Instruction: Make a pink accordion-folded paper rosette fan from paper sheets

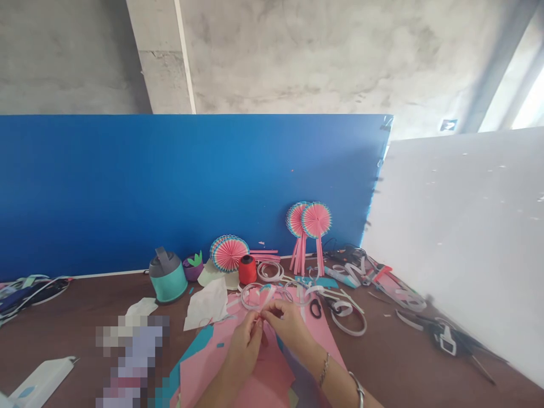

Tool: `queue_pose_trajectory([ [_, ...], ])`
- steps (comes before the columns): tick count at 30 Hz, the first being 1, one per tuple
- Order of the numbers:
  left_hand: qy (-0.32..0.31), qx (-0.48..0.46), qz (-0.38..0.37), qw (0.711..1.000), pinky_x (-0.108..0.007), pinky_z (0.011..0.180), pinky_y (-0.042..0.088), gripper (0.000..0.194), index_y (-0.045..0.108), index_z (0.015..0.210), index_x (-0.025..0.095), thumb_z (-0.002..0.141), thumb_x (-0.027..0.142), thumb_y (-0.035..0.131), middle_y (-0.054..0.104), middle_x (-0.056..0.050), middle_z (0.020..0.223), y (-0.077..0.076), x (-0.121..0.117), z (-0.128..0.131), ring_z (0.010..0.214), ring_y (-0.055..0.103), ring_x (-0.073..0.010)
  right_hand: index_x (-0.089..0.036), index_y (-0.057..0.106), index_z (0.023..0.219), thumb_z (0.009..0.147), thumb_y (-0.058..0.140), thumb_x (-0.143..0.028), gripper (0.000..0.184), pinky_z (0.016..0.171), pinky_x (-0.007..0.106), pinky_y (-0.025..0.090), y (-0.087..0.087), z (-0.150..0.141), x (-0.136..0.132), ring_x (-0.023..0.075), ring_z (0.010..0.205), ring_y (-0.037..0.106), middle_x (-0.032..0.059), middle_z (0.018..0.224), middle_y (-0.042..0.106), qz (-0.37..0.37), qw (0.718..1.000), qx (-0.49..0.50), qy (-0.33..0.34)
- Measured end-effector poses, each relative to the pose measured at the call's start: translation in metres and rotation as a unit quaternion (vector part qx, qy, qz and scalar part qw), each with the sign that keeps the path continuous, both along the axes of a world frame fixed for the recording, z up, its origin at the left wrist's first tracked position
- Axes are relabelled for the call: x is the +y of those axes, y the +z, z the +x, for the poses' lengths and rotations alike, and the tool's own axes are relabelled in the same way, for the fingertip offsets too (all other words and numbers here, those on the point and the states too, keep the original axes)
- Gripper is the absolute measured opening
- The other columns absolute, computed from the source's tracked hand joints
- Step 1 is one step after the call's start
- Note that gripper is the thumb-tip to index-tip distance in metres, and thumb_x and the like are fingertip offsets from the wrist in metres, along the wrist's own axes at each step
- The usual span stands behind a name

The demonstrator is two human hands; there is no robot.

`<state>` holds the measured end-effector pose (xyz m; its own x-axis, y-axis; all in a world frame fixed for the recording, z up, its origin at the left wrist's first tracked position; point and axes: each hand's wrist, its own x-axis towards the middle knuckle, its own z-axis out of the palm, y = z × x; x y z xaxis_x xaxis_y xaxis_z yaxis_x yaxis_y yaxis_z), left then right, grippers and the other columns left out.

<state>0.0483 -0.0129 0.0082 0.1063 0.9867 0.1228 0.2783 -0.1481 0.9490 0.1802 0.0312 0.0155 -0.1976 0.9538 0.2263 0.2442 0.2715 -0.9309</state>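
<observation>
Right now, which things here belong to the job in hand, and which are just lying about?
Apparently part of the job:
pink paper, beneath the left hand and right hand
pleated pink rosettes, made of similar-coloured material
red spool, perhaps

Probably just lying about:
teal-and-grey container
purple pot

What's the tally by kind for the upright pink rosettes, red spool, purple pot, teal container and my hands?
Upright pink rosettes: 2
Red spool: 1
Purple pot: 1
Teal container: 1
Hands, left and right: 2
Total: 7
</observation>
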Motion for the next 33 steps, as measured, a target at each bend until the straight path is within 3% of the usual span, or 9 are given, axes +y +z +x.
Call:
queue_pose_trajectory([
  [11, 0.019, 0.067, 0.041, 0.997, -0.025, 0.057, 0.033, 0.028, 0.047, 0.077, 0.022, 0.092, 0.041, 0.032, 0.051, 0.002, 0.062, -0.003, 0.001, 0.0, 0.059, 0.049, -0.0157, -0.019, 0.067, 0.063, 0.075, 0.054, -0.02, 0.017, 0.059, 0.027, 0.039, 0.003, 0.002, -0.001, 0.0162, 0.06, 0.053, 0.0019, 0.064, 0.063, 0.018, 0.999, -0.018, 0.023],
  [21, 0.022, 0.09, 0.03, 0.995, -0.025, 0.056, 0.029, 0.026, 0.044, 0.076, 0.023, 0.092, 0.04, 0.031, 0.045, 0.004, 0.061, -0.003, 0.003, -0.001, 0.058, 0.045, -0.0155, -0.019, 0.067, 0.065, 0.075, 0.054, -0.02, 0.017, 0.061, 0.028, 0.042, 0.006, 0.004, -0.002, 0.0169, 0.062, 0.056, 0.0023, 0.065, 0.065, 0.015, 0.999, -0.012, 0.039],
  [26, 0.019, 0.094, 0.023, 0.995, -0.025, 0.056, 0.029, 0.025, 0.045, 0.081, 0.023, 0.092, 0.039, 0.029, 0.048, 0.003, 0.06, -0.005, 0.004, -0.002, 0.058, 0.048, -0.0165, -0.02, 0.069, 0.069, 0.075, 0.053, -0.015, 0.018, 0.063, 0.028, 0.042, 0.006, 0.004, -0.005, 0.018, 0.067, 0.058, 0.0031, 0.07, 0.068, 0.083, 0.993, -0.078, 0.029],
  [33, 0.03, 0.127, 0.029, 0.991, -0.025, 0.053, 0.026, 0.026, 0.044, 0.081, 0.024, 0.093, 0.038, 0.026, 0.05, 0.003, 0.061, -0.013, 0.005, -0.003, 0.055, 0.049, -0.0161, -0.019, 0.068, 0.075, 0.081, 0.051, -0.013, 0.019, 0.067, 0.03, 0.041, 0.01, 0.002, -0.012, 0.02, 0.073, 0.059, 0.0056, 0.076, 0.069, 0.185, 0.964, -0.193, 0.004],
])
